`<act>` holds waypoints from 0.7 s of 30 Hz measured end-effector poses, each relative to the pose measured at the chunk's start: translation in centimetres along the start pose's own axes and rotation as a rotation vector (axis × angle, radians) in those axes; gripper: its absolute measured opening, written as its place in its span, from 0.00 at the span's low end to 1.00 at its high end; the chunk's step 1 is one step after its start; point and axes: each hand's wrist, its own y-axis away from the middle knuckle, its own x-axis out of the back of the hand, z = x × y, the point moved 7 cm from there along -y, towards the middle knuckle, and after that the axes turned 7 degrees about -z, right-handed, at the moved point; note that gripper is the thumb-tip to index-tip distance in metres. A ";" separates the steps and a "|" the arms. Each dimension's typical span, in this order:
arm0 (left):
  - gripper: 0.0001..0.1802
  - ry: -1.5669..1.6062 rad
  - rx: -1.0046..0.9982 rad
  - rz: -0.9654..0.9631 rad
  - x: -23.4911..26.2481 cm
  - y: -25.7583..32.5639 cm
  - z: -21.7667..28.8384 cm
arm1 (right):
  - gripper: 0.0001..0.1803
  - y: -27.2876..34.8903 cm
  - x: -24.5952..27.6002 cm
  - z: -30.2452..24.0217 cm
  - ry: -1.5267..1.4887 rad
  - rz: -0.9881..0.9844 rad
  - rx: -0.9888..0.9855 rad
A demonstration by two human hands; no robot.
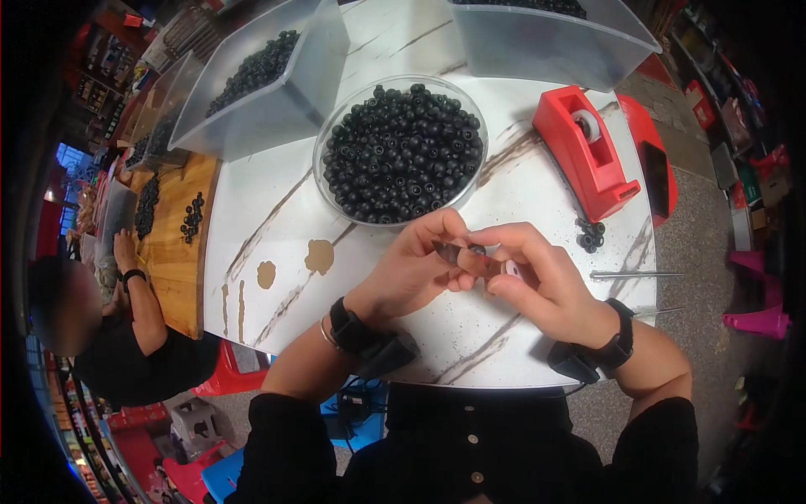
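My left hand [407, 265] and my right hand [541, 281] meet above the near part of the table. Between their fingertips is a small black round part [477, 249], pinched by my left fingers. A short knife [447, 250] lies across the fingers, its dark pointed blade toward the left and a pale end at my right fingers, which are closed on it. Just beyond the hands stands a round clear tub [316, 181] heaped with black hollow round parts [403, 151].
Two clear bins [315, 109] [554, 46] of black parts stand at the back. At right are a red tape dispenser [579, 155], a few loose black parts [590, 236], metal tweezers [638, 275] and a phone [655, 172]. Another person [143, 336] works at a wooden table [189, 277] on the left.
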 end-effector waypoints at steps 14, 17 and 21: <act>0.05 -0.047 0.010 0.022 -0.1 0.2 0.1 | 0.17 0.2 0.0 -1.0 0.142 -0.006 -0.005; 0.03 -0.108 0.095 0.046 -0.5 0.3 0.0 | 0.15 0.2 0.0 -0.7 0.093 -0.024 -0.042; 0.05 -0.050 0.078 0.067 -0.4 0.0 -0.4 | 0.13 0.1 -0.3 0.8 -0.332 0.101 -0.045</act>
